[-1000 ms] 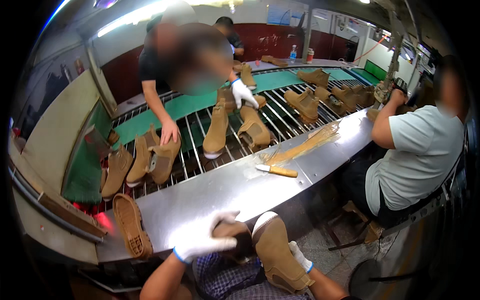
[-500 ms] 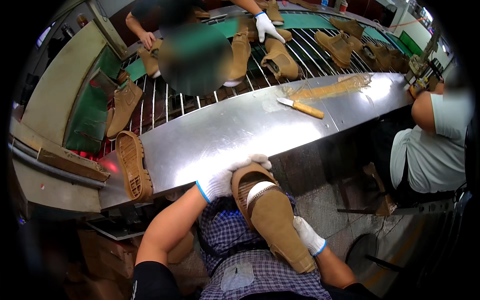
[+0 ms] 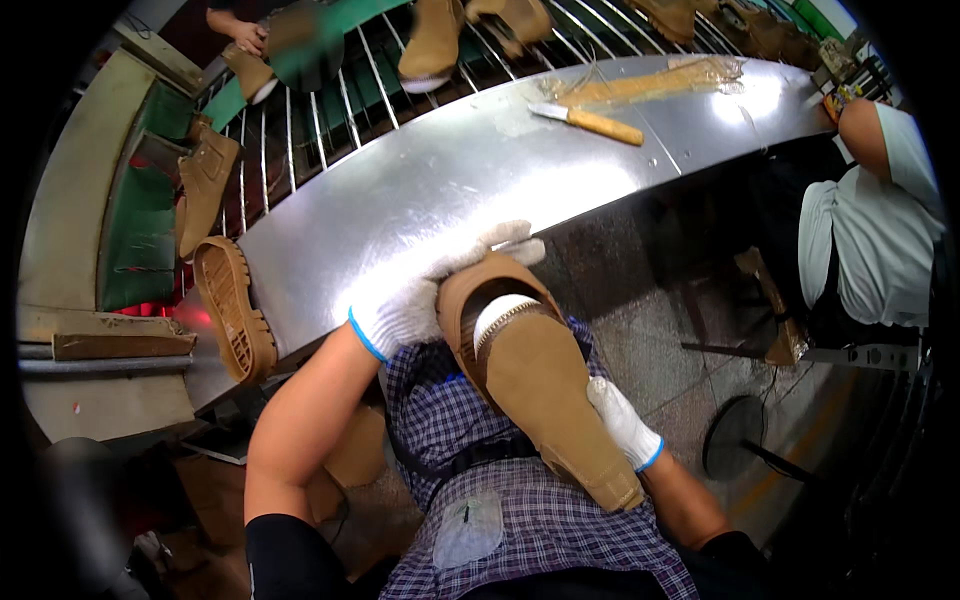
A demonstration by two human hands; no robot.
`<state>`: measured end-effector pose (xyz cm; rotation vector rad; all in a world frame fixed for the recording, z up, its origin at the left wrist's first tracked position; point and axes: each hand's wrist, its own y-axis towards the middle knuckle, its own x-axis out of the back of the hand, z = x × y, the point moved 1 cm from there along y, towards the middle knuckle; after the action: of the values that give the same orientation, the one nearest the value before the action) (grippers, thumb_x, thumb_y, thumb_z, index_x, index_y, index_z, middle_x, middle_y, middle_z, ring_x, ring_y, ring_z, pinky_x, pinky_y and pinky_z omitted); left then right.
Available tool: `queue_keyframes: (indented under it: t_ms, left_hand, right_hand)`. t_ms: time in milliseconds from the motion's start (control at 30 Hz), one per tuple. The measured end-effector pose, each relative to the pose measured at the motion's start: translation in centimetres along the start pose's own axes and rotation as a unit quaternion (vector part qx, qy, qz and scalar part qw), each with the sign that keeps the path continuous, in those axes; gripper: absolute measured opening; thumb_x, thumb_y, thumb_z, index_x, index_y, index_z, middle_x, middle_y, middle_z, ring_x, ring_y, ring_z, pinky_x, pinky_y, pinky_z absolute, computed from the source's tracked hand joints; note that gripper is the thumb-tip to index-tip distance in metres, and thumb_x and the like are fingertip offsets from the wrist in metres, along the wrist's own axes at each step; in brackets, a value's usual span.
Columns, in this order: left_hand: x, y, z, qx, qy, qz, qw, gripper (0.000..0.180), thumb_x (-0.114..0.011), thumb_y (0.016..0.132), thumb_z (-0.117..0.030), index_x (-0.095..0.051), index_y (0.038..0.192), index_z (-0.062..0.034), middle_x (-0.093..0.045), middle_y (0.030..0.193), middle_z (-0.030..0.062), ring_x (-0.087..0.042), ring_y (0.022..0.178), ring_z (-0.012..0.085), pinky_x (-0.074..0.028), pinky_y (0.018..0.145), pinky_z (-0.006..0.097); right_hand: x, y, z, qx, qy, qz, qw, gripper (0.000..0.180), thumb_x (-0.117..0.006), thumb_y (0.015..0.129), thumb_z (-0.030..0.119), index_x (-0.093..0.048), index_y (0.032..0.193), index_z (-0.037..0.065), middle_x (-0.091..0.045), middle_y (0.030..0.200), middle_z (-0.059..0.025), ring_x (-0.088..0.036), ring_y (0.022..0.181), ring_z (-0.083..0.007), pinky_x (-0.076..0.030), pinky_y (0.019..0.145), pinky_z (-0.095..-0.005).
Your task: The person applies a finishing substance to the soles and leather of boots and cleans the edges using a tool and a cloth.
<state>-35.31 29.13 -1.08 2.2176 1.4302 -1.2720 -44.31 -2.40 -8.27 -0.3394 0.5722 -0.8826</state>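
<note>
A tan suede boot upper (image 3: 540,390) lies across my lap, with a stitched edge and a white toe end. Its toe end sits partly inside the raised rim of a brown rubber sole (image 3: 460,315), and a gap shows between them at the front. My left hand (image 3: 400,305), in a white knit glove, holds the sole by its far left rim, fingers stretched over the toe end. Gloved as well, my right hand (image 3: 622,428) grips the upper from its right side; most of those fingers are hidden underneath.
Another brown sole (image 3: 235,310) leans at the left end of the shiny metal table (image 3: 400,200). A wooden-handled knife (image 3: 605,126) lies near the far edge. Beyond is a rack of metal bars with several tan boots (image 3: 432,45). A co-worker in a white shirt (image 3: 870,240) sits at right.
My view has tipped downward, so the table and rack appear higher. Both hands keep their hold, and the upper and sole have shifted slightly. The co-worker's gloved hand across the rack has left view.
</note>
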Motion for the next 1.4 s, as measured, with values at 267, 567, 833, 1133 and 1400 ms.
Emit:
queue_keyframes:
  t_ms: [267,567,833,1133,1400]
  left_hand:
    - [0.5,0.9,0.1,-0.008,0.089,-0.002,0.996,0.082,-0.061,0.105,-0.041,-0.032,0.167,0.0048,-0.040,0.168,0.0298,-0.044,0.155,0.0385,-0.036,0.130,0.047]
    - [0.3,1.4,0.2,0.003,0.123,0.010,0.992,0.088,-0.069,0.101,-0.043,-0.034,0.166,0.0051,-0.043,0.167,0.0283,-0.046,0.154,0.0373,-0.037,0.129,0.045]
    - [0.9,1.3,0.4,0.004,0.143,-0.025,0.989,0.084,-0.069,0.099,-0.039,-0.039,0.164,0.0050,-0.048,0.165,0.0269,-0.048,0.153,0.0363,-0.037,0.129,0.045]
    - [-0.2,2.0,0.0,-0.004,0.221,0.010,0.975,0.079,-0.066,0.098,-0.040,-0.046,0.160,0.0050,-0.054,0.160,0.0251,-0.051,0.150,0.0343,-0.036,0.128,0.044]
    - [0.0,3.6,1.0,-0.010,0.170,0.030,0.985,0.073,-0.066,0.100,-0.037,-0.051,0.157,0.0056,-0.059,0.155,0.0246,-0.054,0.148,0.0335,-0.039,0.127,0.044]
  right_hand:
    - [0.0,0.2,-0.1,-0.022,0.054,-0.011,0.998,0.056,-0.044,0.117,0.039,-0.057,0.149,-0.005,-0.071,0.136,-0.0145,-0.068,0.120,-0.0182,-0.054,0.104,-0.0345]
    - [0.2,0.6,0.6,-0.029,0.022,-0.015,0.999,0.055,-0.044,0.117,0.037,-0.057,0.149,-0.006,-0.071,0.137,-0.0138,-0.067,0.121,-0.0182,-0.053,0.105,-0.0339]
    - [-0.2,0.5,1.3,-0.027,0.018,-0.037,0.999,0.054,-0.045,0.117,0.037,-0.058,0.148,-0.006,-0.072,0.134,-0.0137,-0.068,0.118,-0.0171,-0.054,0.103,-0.0337]
    - [-0.1,0.2,0.6,-0.012,0.023,-0.080,0.996,0.052,-0.048,0.116,0.041,-0.067,0.130,-0.005,-0.076,0.116,-0.0104,-0.070,0.102,-0.0135,-0.057,0.089,-0.0321]
    - [-0.1,0.0,0.5,-0.014,0.025,-0.092,0.995,0.061,-0.047,0.116,0.050,-0.069,0.129,-0.005,-0.076,0.117,-0.0105,-0.070,0.102,-0.0129,-0.058,0.087,-0.0315]
